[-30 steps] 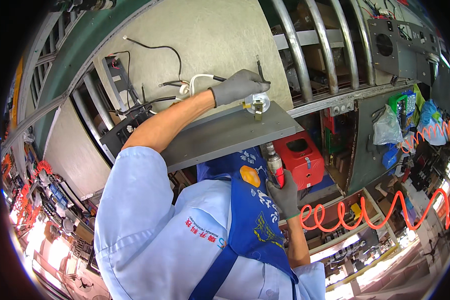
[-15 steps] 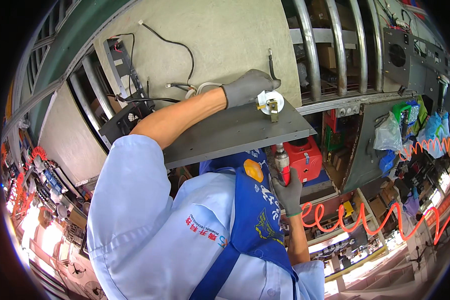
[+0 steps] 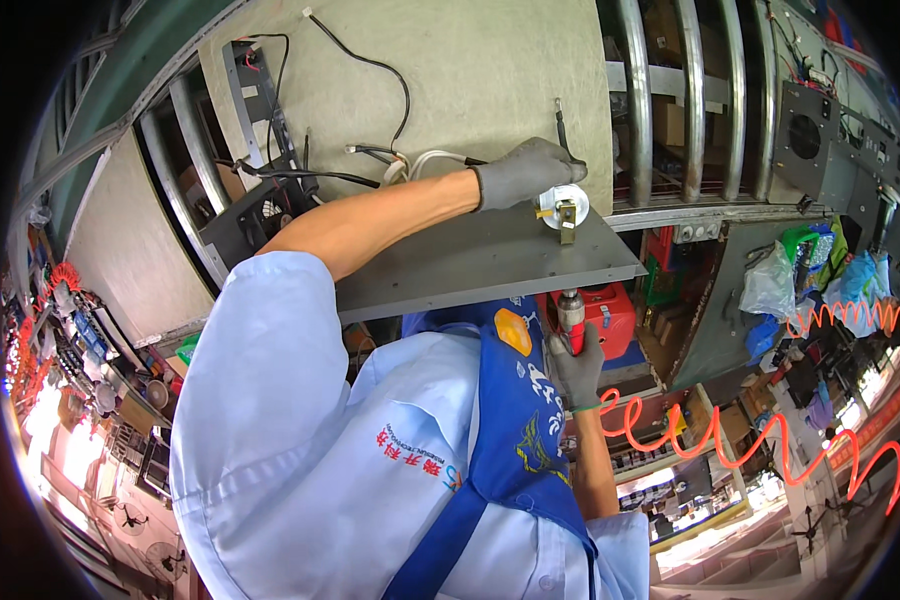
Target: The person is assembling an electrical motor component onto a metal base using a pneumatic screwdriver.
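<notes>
A dark grey sheet-metal panel [image 3: 440, 255] lies in front of me, its near edge overhanging my apron. Near its right end sits a white round part [image 3: 564, 208] with a brass-coloured bracket [image 3: 567, 222]. My left hand [image 3: 530, 172], in a grey glove, reaches across from the left and closes on the white round part from behind; its fingertips are partly hidden. Below the panel's near edge, my gloved right hand [image 3: 577, 366] grips a red and silver power driver [image 3: 572, 318]. The driver points up toward the panel's underside, where its tip is hidden.
Black and white cables [image 3: 400, 160] lie on the pale board [image 3: 470, 70] behind the panel. Metal rollers [image 3: 635, 110] run along the right. A red case [image 3: 610, 315] stands below, near a coiled orange air hose [image 3: 710, 435]. Plastic bags [image 3: 770, 275] hang farther right.
The whole scene has shifted slightly right in view. Relative to the panel, my right hand and the driver have moved a little left and up, the driver now more upright. My left hand stays at the white part.
</notes>
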